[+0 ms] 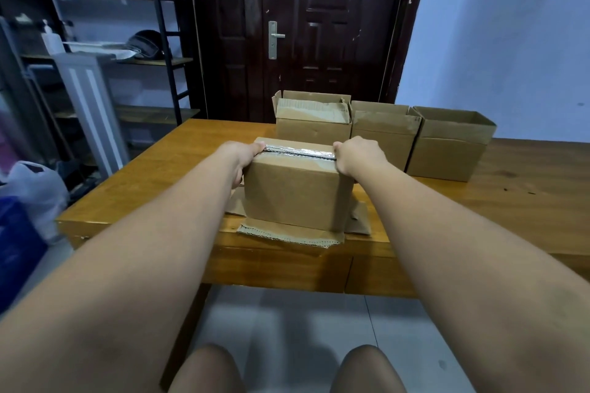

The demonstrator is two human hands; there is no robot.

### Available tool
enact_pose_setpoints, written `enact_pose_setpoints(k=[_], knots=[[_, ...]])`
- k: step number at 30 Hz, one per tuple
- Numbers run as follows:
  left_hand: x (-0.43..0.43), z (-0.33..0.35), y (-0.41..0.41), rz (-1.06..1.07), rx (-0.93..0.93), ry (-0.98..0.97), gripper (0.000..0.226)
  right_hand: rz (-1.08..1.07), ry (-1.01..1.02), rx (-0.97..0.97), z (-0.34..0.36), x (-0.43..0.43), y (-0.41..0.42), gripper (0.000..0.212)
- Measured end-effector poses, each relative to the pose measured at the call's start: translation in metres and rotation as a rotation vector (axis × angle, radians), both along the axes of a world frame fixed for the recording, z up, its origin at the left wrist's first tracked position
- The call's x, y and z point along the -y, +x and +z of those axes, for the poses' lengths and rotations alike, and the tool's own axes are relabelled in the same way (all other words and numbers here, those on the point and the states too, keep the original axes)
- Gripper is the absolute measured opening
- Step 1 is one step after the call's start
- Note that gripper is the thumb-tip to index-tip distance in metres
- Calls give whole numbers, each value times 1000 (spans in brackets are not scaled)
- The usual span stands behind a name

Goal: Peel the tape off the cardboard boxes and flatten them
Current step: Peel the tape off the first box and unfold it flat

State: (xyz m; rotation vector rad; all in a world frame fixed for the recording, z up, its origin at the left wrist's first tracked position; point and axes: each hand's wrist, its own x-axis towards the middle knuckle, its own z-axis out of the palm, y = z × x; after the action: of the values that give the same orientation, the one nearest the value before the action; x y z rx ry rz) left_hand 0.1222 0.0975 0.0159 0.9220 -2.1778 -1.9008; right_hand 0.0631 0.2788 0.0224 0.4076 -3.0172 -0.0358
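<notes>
A brown cardboard box stands upside down near the front edge of the wooden table, its lower flaps splayed flat on the tabletop. A strip of clear shiny tape runs along the seam on its top. My left hand grips the box's left end at the tape's end. My right hand grips the right end, fingers curled over the top edge. Behind it, three more cardboard boxes stand in a row: one with raised flaps, a middle one and an open one.
A dark door stands behind the table. A black metal shelf with a cap and bottle is at the left. A white plastic bag and a blue item sit on the floor at left. My knees show below the table edge.
</notes>
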Motion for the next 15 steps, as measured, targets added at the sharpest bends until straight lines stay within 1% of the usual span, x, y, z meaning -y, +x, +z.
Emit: enact_pose_setpoints(k=[3,7,8,10,12,14,15], knots=[[-1,0,0,-28,0,20,48,-10,24,-6,-1,1,-1,44],[1,-2,1,-36,17,6,56,-42,3,-2,-5,1,-8,43],[1,-2,2,-36,18,11,54,-48,-9,-7,-5,0,-9,42],[1,0,4,-28,17,37,42,-60,-35,-12,-5,1,-9,39],[1,-1,4,-14,18,99,33,-64,-42,-15,-6,2,-9,39],[3,-2,3,-7,24,145,33,-70,-56,-21,-6,2,-10,39],[4,-2,2,-10,35,132,36,-71,-59,-22,-6,2,-11,39]])
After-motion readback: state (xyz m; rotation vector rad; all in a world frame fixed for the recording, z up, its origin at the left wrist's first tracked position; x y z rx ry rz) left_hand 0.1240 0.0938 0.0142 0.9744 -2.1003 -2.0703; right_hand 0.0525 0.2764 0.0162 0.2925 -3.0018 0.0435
